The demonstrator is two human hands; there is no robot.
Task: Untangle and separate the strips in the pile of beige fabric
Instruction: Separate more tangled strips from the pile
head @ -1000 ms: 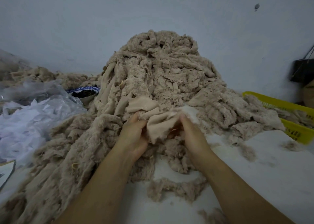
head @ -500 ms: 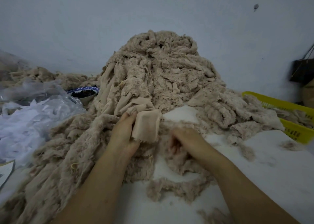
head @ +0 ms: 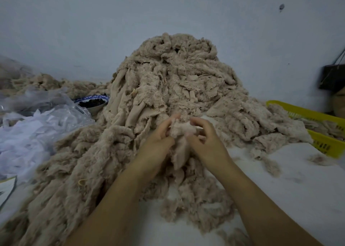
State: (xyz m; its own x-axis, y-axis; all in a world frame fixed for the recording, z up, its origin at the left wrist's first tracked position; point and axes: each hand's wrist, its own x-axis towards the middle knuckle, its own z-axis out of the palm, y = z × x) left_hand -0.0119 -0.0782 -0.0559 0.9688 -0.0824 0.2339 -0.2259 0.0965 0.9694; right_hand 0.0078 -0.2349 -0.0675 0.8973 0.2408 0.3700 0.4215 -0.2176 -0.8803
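L forearm bare, angled up from 7 o'clock; R forearm bare, from 5 o'clock. Left grip [head: 156, 143] & right grip [head: 207, 141] meet mid-frame, fingers curled, both pinching one fabric clump [head: 179, 131]: L at its 9 o'clock, R at 3.

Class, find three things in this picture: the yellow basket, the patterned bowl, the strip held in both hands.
yellow basket [head: 324, 145]: head view, its near wall.
patterned bowl [head: 97, 97]: head view, its blue-white rim.
held strip [head: 179, 130]: head view, its bunched upper part.
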